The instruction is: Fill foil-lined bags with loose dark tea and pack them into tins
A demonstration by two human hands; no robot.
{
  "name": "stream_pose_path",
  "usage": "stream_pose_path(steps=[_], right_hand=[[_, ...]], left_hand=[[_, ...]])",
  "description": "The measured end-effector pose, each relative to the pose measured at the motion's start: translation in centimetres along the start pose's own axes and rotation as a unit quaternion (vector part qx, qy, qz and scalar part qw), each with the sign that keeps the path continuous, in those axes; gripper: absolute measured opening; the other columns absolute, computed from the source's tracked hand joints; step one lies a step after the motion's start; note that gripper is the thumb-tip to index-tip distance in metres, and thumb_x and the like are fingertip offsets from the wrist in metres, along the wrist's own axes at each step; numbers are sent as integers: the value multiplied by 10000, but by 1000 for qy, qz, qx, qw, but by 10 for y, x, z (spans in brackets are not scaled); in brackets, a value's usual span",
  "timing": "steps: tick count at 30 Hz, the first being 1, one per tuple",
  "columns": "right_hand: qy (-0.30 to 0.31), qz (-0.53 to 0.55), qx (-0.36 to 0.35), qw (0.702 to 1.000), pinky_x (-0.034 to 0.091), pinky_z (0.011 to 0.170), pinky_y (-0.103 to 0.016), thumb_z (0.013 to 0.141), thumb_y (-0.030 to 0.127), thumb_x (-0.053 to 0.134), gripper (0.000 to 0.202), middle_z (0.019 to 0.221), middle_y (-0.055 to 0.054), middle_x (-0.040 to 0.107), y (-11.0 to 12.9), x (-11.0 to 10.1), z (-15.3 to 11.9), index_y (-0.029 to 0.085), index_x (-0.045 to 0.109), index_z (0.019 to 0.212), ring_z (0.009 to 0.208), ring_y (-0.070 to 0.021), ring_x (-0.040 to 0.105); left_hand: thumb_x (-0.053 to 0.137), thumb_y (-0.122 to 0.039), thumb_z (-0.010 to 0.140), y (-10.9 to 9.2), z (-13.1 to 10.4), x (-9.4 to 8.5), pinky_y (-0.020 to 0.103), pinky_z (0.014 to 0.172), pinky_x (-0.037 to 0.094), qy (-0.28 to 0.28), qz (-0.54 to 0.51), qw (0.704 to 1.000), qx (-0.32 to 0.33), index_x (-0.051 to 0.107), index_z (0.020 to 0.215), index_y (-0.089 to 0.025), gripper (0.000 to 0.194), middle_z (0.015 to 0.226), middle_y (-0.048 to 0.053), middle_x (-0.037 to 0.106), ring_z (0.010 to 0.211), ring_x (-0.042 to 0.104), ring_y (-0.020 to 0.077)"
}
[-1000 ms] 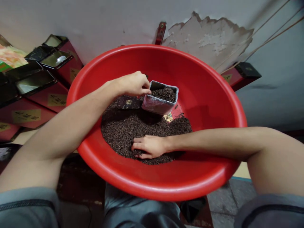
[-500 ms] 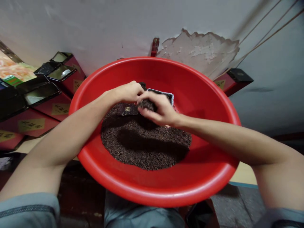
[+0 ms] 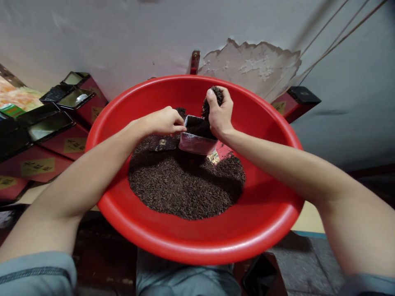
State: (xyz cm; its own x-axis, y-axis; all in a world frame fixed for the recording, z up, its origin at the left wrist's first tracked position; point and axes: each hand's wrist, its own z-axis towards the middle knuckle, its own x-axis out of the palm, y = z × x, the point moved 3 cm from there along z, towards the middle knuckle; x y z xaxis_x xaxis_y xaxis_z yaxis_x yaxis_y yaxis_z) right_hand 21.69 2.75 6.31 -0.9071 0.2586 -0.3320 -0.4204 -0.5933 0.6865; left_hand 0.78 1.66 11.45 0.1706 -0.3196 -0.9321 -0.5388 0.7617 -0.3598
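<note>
Our left hand [image 3: 168,121] pinches the tin liner [image 3: 197,144] at nine o'clock; our right hand [image 3: 221,113] grips tea [image 3: 218,95]. Overfull, it could spill.

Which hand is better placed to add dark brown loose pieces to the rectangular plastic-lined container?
Probably the right hand: it holds such pieces near the open container; the left hand pinches its rim.

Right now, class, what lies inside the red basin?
A heap of dark, loose pieces, a flat, gold-marked dark piece, and an open, lined container. The part of the red basin beneath the heap is covered.
</note>
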Motion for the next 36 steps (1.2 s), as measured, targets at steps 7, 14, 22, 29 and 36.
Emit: stream_pose_path(steps=[7, 14, 22, 29, 36], right_hand=[[-78, -2, 8, 997, 616, 809, -376, 1030, 765, 353, 612, 1075, -78, 654, -7, 25, -10, 253, 523, 1318, 927, -208, 689], [-7, -7, -8, 1000, 626, 814, -383, 1038, 684, 451, 502, 1068, -75, 660, 8, 25, -9, 254, 552, 1276, 921, -205, 690], [-9, 47, 19, 999, 585, 918, -404, 879, 421, 685, 234, 990, -33, 676, 13, 19, -11, 229, 604, 986, 948, -199, 644], [154, 78, 38, 984, 579, 900, -377, 927, 477, 660, 308, 954, -60, 757, 43, 9, -2, 186, 748, 975, 915, -197, 702], [274, -229, 55, 932, 561, 979, -393, 1080, 359, 499, 396, 1144, -107, 806, 73, -21, -5, 189, 744, 1341, 1044, -243, 750]], left_hand=[[633, -258, 924, -6, -1, -2, 268, 656, 403, -1, 27, 1000, -15, 783, 750, -164, 248, 600, 8, 679, 571, 564, 106], [622, -277, 935, -7, -1, -2, 287, 673, 415, 9, 33, 999, -27, 811, 789, -158, 267, 649, 39, 722, 610, 597, 130], [619, -267, 941, -7, -1, -2, 275, 665, 417, 11, 27, 999, -21, 805, 810, -154, 255, 674, 39, 740, 611, 608, 126], [611, -230, 930, -6, -1, -2, 276, 674, 405, 5, 18, 1000, 3, 779, 756, -171, 249, 629, 13, 703, 590, 571, 109], [621, -273, 941, -4, 0, 0, 295, 768, 444, 12, 25, 999, -29, 834, 910, -147, 250, 723, 38, 750, 640, 614, 132]])
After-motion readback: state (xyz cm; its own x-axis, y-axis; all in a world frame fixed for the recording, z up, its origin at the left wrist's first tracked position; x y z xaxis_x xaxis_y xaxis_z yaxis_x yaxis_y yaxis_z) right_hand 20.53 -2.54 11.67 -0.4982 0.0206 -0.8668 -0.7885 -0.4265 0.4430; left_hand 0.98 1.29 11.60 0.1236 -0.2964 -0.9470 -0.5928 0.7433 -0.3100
